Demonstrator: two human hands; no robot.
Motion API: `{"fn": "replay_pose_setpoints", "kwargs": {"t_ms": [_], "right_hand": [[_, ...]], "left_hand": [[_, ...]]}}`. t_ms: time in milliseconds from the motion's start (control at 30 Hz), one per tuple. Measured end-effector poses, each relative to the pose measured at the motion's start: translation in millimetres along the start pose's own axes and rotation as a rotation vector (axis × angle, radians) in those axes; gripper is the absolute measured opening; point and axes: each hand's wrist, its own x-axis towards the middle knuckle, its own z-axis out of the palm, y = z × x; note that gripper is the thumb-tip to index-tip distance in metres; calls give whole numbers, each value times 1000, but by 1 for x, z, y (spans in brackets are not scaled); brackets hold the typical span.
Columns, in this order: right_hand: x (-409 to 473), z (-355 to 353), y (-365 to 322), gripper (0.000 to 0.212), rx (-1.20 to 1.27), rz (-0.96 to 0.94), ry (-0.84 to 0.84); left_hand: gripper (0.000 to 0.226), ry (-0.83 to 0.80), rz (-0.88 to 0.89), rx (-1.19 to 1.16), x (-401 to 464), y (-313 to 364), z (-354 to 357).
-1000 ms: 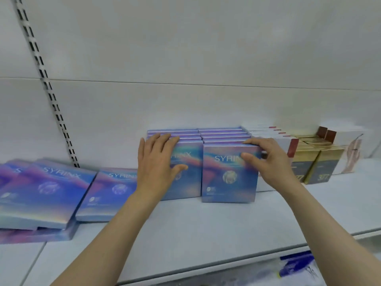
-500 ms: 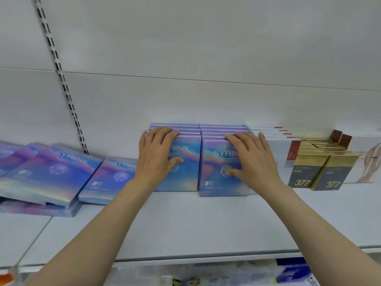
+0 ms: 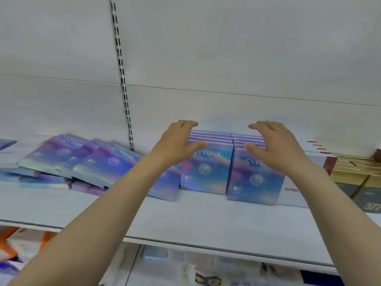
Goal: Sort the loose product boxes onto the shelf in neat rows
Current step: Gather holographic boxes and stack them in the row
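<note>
Left hand (image 3: 177, 141) and right hand (image 3: 274, 145) hover with fingers spread and holding nothing, over two upright rows of SYRINX boxes (image 3: 208, 168) on the shelf (image 3: 206, 219). Loose boxes (image 3: 103, 164) lie heaped leftward; gold boxes (image 3: 354, 172) stand rightward.

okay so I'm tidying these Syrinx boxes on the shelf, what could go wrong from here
1. The two upright rows stand near the front of the shelf; a careless nudge from the left hand or right hand could tip the front boxes forward.
2. The loose pile at left lies overlapped and slanted, one box leaning against the left row; pulling one out may slide the others.
3. The white boxes sit close on the right, so widening the rows could shove them.
</note>
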Motion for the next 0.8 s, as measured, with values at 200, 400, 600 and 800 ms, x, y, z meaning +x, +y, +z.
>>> {"fn": "replay_pose_setpoints", "kwargs": {"t_ms": [200,400,600,800], "right_hand": [[22,-34,-74,54,44,-146,-56],[23,-42,-192,52,74,-271,18],[17,-23,-331,54,108,-383,34],[13,1,-455,55,132,-450,37]], "left_hand": [[63,42,12,82,-26,-23,-83],[61,63,-6,222,-88,-81,-166],[57,79,-37,330,-168,-159,-246],[57,89,-77,388,-233,-236,-308]]}}
